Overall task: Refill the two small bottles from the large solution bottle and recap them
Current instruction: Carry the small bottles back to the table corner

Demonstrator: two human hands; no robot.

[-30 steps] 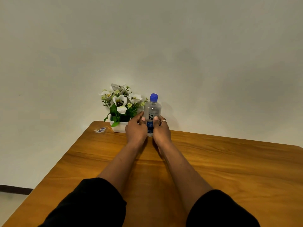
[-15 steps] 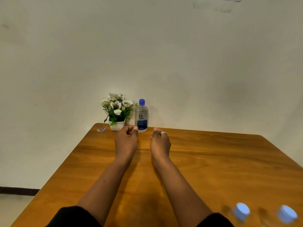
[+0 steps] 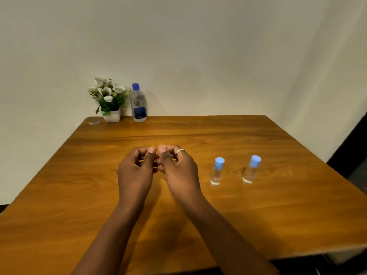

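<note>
**Both hands curled and holding nothing, all three bottles capped**

We take the large solution bottle (image 3: 138, 104) as our landmark. It stands upright at the far edge of the wooden counter (image 3: 258, 205), close to the pale wall, with its blue cap (image 3: 135, 86) on and a dark blue label on its lower half.

Just to the left of the large solution bottle sits a small white pot of white artificial flowers (image 3: 108, 100), near it but, as far as we can tell, not touching. Further left, past the pot, a small scrap (image 3: 94, 122) lies at the counter's corner; we cannot tell what it is.

The two small bottles stand upright nearer to us and off to the right of the large solution bottle, well apart from it. The left small bottle (image 3: 216, 171) and the right small bottle (image 3: 251, 169) are clear, each with a light blue cap on, and there is a gap between them.

Our hands are well on the near side of the large solution bottle and touch none of the bottles. The left hand (image 3: 137, 171) has its fingers curled in toward the palm and holds nothing. The right hand (image 3: 178, 169) is curled the same way and also holds nothing; it wears a pale ring (image 3: 180, 151). The two hands are close together, thumbs nearly meeting, to the left of the small bottles.
</note>
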